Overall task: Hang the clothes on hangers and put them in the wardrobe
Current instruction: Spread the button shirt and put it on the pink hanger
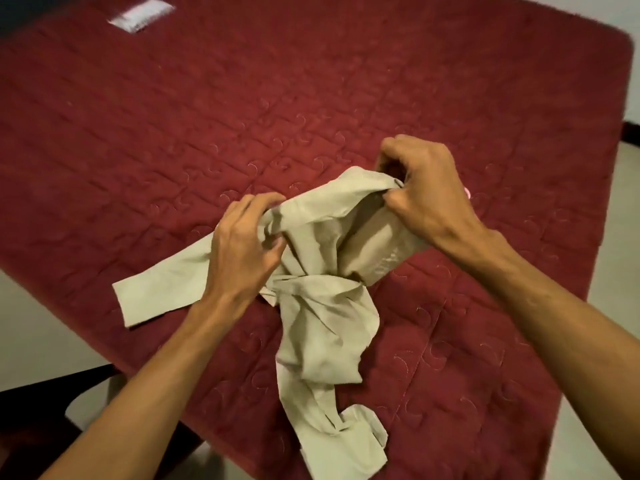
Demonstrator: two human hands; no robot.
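A crumpled beige shirt (322, 306) lies bunched on the red quilted mattress (207, 116), one sleeve stretched out to the left and another trailing toward the near edge. My left hand (242, 247) grips a fold of the shirt at its upper left. My right hand (426, 185) pinches the collar area at the upper right, lifting that part slightly off the mattress. A small pink spot (467, 192) shows just behind my right hand; what it belongs to is hidden. No hanger or wardrobe is plainly in view.
A white label (140, 15) is sewn on the mattress at the far left. Pale floor (41, 334) shows left and right of the bed. A dark piece of furniture (52, 403) stands at the lower left, beside the bed corner.
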